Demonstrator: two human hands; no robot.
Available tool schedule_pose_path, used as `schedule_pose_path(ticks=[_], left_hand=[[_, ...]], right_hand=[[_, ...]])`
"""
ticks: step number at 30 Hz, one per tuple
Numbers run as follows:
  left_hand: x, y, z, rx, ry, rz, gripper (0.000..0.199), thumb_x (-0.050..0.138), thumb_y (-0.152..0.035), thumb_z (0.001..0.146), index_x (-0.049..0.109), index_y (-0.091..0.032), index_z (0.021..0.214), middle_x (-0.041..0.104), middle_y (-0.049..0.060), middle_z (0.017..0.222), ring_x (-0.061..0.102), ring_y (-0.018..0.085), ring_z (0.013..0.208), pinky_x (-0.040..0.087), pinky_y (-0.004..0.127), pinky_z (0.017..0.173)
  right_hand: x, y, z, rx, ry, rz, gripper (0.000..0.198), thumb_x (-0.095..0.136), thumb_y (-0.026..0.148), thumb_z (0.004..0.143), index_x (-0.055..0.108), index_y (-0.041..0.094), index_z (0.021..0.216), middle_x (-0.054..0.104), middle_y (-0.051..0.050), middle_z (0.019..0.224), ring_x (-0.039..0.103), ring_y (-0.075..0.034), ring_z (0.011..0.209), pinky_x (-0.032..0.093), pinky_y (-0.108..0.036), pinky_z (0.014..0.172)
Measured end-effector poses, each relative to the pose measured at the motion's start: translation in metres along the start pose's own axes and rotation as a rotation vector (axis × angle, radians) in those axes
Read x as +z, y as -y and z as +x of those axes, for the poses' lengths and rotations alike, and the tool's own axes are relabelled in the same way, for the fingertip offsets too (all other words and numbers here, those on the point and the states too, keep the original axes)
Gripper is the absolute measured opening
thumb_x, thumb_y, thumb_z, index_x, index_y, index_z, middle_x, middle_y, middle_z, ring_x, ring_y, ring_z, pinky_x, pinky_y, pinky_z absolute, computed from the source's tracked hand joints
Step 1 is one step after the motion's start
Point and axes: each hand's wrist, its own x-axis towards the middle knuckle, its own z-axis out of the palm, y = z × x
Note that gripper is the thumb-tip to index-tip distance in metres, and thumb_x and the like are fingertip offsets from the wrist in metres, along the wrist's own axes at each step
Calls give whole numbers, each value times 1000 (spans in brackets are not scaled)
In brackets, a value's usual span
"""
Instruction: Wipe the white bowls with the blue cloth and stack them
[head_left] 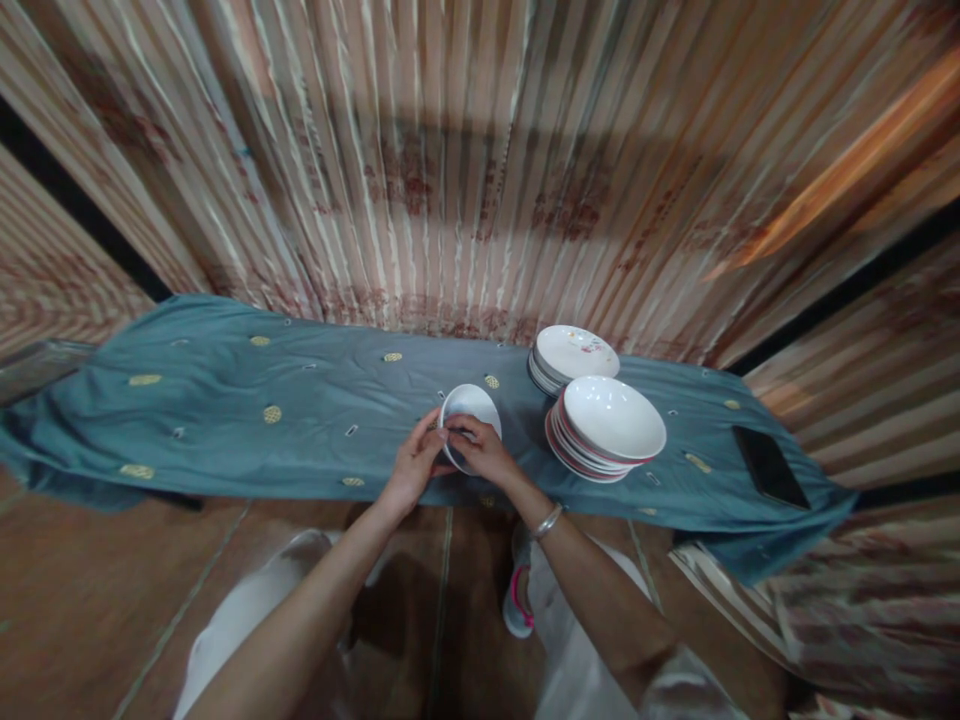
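A white bowl is tilted in front of me over the near part of the cloth-covered table. My left hand is closed around its left side, thumb at the rim. Reaching across the opening, my right hand has its fingers bent against the inner left rim, close to my left thumb. The inside below the right fingers is dark, and whether anything small lies there I cannot make out. Right of my hands stands a stack of white bowls with red outer bands.
Behind the bowl stack is a pile of white plates with a floral print. A black phone-like slab lies at the right end of the teal tablecloth. A pleated curtain hangs along the table's back, and dark bars rise at both sides.
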Motion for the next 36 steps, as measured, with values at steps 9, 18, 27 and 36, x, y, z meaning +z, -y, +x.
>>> schedule_pose_path(ticks=[9,18,27,36], left_hand=[[-1,1,3,-4,2,18,76,79,-47,65,56,-20,133,70,5,95,64,19,78,59,33,64],[-2,-1,3,-9,7,35,74,78,-47,67,56,-22,133,71,7,102,65,24,91,59,34,67],[0,-4,2,-7,11,25,77,79,-48,65,56,-19,133,69,8,100,63,26,94,60,37,66],[0,-2,3,-9,12,51,78,79,-51,64,56,-20,132,67,7,98,62,25,95,59,34,65]], right_hand=[[-36,9,-17,91,323,109,12,66,20,75,73,18,85,74,-3,93,69,-19,88,51,-32,86],[-50,1,-32,16,290,-383,27,59,1,71,71,19,87,74,-5,100,67,-20,98,48,-32,90],[-53,-7,-23,59,-20,-708,30,52,0,74,67,18,92,68,-9,110,60,-23,105,44,-38,99],[-50,-16,13,163,-322,-547,32,53,9,77,66,15,106,70,-12,111,64,-24,104,46,-40,99]])
